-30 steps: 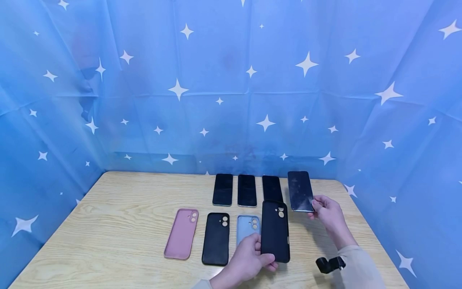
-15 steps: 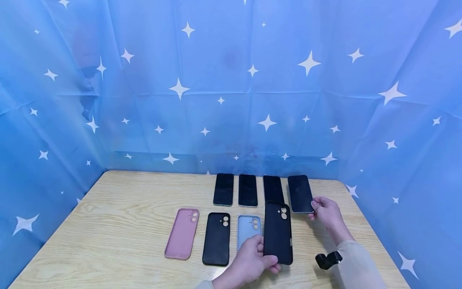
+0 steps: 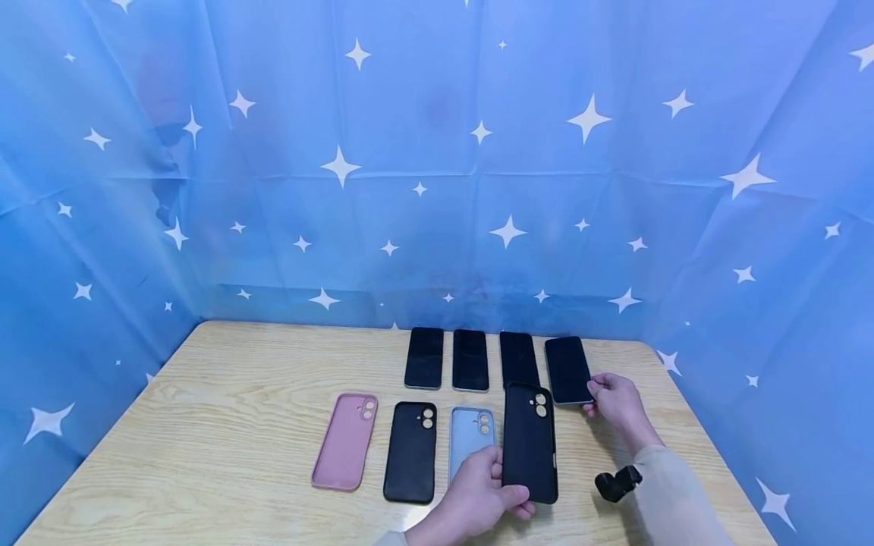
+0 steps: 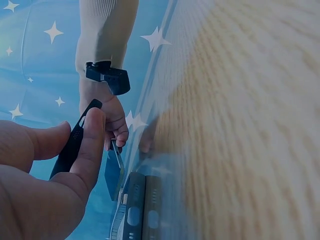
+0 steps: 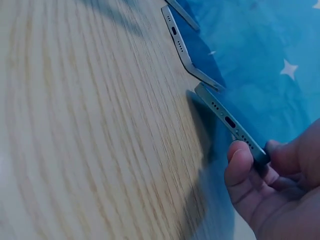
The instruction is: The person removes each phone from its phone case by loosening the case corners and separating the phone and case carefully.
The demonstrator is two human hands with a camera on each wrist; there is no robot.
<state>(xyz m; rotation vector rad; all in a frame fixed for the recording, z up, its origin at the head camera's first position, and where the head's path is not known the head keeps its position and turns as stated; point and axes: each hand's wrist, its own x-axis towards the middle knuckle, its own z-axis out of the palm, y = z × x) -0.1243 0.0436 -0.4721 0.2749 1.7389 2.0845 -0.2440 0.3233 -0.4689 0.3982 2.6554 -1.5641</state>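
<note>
My left hand (image 3: 476, 491) grips a black phone case (image 3: 529, 440) by its lower left part, thumb on the inner face. In the left wrist view that case (image 4: 71, 147) shows edge-on between thumb and fingers, off the table. At the right end of the back row, my right hand (image 3: 620, 408) pinches a dark-screened phone (image 3: 567, 370) at its lower right corner. Seen in the right wrist view, the phone's bottom edge (image 5: 229, 121) is raised from the tabletop, casting a shadow. A light blue case (image 3: 470, 434) lies partly hidden behind my left hand.
Three more phones stretch along the back: a left one (image 3: 424, 359), a middle one (image 3: 470, 361) and a right one (image 3: 519, 358), overlapped by the held case. A pink case (image 3: 344, 441) and another black case (image 3: 410, 453) lie in front on the wooden table (image 3: 225, 425).
The phone in my right hand has come down toward the table and tilted flatter. My left hand and its black case have shifted slightly right and down.
</note>
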